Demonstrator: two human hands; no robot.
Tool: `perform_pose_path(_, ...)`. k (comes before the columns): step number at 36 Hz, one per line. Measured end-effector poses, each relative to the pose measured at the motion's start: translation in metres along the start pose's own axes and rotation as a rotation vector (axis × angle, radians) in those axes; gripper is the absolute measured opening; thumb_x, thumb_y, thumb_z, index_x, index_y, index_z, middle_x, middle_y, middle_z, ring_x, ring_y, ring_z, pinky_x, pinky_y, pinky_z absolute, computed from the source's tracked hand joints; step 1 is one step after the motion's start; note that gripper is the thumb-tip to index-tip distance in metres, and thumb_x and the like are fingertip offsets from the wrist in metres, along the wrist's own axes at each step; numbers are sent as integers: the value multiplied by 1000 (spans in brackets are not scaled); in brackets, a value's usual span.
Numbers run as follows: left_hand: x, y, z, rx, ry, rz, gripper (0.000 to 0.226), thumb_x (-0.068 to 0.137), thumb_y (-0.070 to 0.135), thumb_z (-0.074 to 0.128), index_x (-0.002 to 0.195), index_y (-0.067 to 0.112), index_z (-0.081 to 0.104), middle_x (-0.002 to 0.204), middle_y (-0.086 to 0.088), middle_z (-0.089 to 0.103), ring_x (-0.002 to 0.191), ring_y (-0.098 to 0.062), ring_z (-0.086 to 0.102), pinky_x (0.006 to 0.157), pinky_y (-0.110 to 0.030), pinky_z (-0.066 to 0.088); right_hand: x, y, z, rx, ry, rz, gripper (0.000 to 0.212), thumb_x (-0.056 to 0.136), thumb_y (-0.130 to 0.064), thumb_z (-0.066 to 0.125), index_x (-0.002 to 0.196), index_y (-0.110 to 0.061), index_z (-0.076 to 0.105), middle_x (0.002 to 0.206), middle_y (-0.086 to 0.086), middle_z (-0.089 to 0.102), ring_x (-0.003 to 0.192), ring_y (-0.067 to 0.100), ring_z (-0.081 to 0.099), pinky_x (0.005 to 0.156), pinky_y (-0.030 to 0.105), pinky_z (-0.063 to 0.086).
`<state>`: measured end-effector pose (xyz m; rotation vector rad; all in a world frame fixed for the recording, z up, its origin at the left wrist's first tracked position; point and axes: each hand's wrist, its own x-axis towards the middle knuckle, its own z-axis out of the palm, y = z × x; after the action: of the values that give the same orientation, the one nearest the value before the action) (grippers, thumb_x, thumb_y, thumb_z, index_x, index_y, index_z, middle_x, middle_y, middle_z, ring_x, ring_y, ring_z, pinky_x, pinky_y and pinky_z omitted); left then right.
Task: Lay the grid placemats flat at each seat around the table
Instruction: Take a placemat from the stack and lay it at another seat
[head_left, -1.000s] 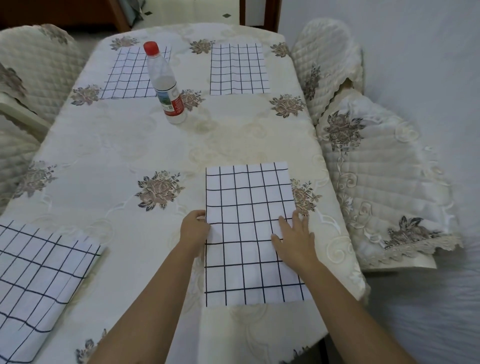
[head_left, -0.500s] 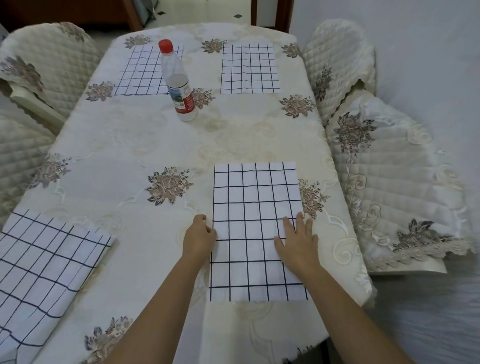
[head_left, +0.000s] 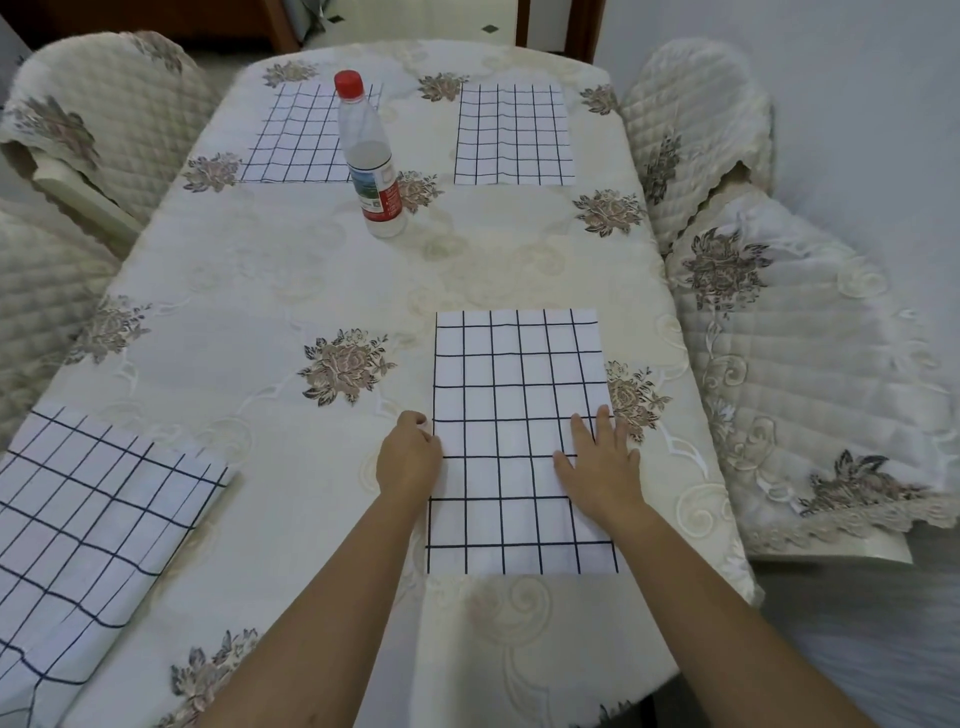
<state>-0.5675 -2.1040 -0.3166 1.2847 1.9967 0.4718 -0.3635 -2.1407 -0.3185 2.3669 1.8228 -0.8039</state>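
A white placemat with a black grid (head_left: 519, 374) lies flat on the near right part of the table (head_left: 322, 280). My right hand (head_left: 597, 467) presses flat on its right side with straight fingers. My left hand (head_left: 408, 460) is at its left edge, fingers curled and pinching that edge. Two more grid placemats lie flat at the far end, one on the left (head_left: 296, 140) and one on the right (head_left: 514, 135). Another grid placemat (head_left: 88, 535) lies at an angle at the near left and runs out of view.
A clear plastic bottle with a red cap (head_left: 371, 161) stands upright between the far mats. Quilted covered chairs stand at the right (head_left: 810, 374), the far right (head_left: 696, 130) and the left (head_left: 98, 119). A floral cream cloth covers the table.
Both hands have slid the near right placemat a little forward, away from the near table edge, and squared it. The view has shifted slightly.
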Motion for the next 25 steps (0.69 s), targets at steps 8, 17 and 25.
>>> perform_pose_path(8, 12, 5, 1, -5, 2, 31, 33, 90, 7, 47, 123, 8, 49, 106, -14, 63, 96, -30, 58, 77, -34, 44, 14, -4, -5, 18, 8, -5, 59, 97, -37, 33, 149, -21, 10, 157, 9, -9, 143, 33, -10, 114, 51, 7)
perform_pose_path(17, 23, 8, -3, 39, -22, 74, 35, 92, 11, 49, 126, 7, 46, 94, -6, 59, 87, -24, 55, 75, -32, 44, 25, -1, -9, -12, 78, -16, 56, 97, -35, 34, 148, -18, 17, 157, 12, 2, 144, 32, -3, 114, 52, 8)
perform_pose_path(25, 6, 0, 22, 388, 96, 606, 41, 69, -9, 49, 107, -6, 61, 116, -26, 61, 104, -41, 61, 80, -49, 51, 7, -40, 15, -80, 261, -188, 52, 78, -29, 35, 116, -7, 62, 128, 18, 57, 117, 38, 55, 83, 57, 48)
